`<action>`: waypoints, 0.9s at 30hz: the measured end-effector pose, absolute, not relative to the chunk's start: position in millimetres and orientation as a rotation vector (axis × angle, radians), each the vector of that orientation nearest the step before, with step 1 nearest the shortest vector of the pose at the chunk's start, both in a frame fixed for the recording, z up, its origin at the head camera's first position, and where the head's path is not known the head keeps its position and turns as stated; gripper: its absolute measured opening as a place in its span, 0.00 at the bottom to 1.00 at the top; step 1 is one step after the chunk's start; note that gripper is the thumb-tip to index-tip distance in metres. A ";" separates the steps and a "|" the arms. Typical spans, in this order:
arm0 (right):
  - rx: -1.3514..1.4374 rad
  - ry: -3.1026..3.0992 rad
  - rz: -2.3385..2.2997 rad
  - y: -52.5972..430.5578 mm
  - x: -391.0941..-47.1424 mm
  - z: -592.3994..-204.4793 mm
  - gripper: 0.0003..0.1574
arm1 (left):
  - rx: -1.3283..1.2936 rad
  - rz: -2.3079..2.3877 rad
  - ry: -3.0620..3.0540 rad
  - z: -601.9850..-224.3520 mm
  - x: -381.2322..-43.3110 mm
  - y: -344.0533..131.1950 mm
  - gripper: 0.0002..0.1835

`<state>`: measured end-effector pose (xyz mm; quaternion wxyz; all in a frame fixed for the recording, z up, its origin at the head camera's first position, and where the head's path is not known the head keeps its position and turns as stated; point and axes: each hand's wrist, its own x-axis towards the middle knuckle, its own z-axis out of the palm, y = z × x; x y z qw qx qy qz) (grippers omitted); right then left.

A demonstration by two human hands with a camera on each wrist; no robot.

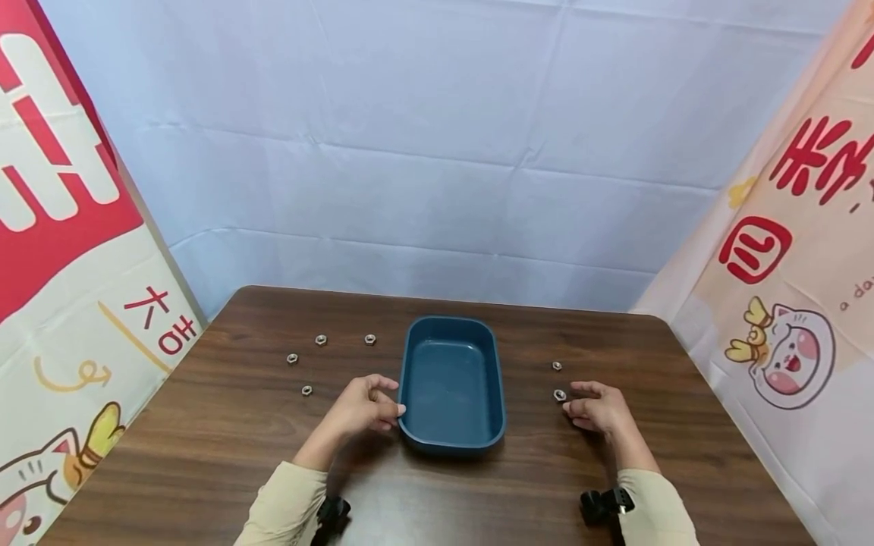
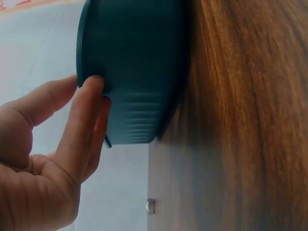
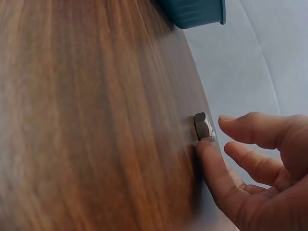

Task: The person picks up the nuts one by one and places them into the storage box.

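Note:
A dark teal rectangular tray (image 1: 452, 444) sits on the table, its inside showing no contents. My left hand (image 1: 369, 406) pinches its left rim, the thumb at the rim and the fingers against the outer wall (image 2: 137, 57). Off to the right, my right hand (image 1: 597, 409) is beside a metal hex nut (image 1: 560, 395). In the right wrist view one fingertip (image 3: 204, 147) meets the lower edge of that nut (image 3: 201, 126), while the thumb (image 3: 236, 127) stays apart from it. A second nut (image 1: 557, 365) lies a little farther back.
Several more hex nuts lie left of the tray, among them a back one (image 1: 370, 340), a far-left one (image 1: 292, 358) and a nearer one (image 1: 306, 390). The brown wooden table (image 1: 451, 500) backs onto a pale cloth (image 1: 423, 152). Printed cloths hang at both sides.

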<state>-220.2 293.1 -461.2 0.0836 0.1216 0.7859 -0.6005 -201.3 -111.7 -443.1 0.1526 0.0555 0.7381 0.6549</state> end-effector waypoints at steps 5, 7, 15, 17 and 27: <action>0.353 2.350 -1.787 291.7 -225.8 -462.3 0.35 | 0.145 1.879 2.112 -442.6 -204.3 -110.2 0.26; 0.364 2.361 -1.773 291.2 -227.0 -462.9 0.35 | 0.149 1.877 2.102 -438.9 -203.1 -109.6 0.26; 0.400 2.453 -1.626 289.5 -230.0 -466.3 0.35 | 0.171 1.847 2.106 -413.1 -190.6 -107.9 0.24; 0.409 2.464 -1.610 288.9 -230.9 -467.2 0.35 | 0.172 1.846 2.103 -414.1 -191.5 -108.2 0.25; 0.401 2.588 -1.498 284.6 -234.9 -471.3 0.31 | 0.166 1.831 2.117 -443.5 -208.9 -110.3 0.27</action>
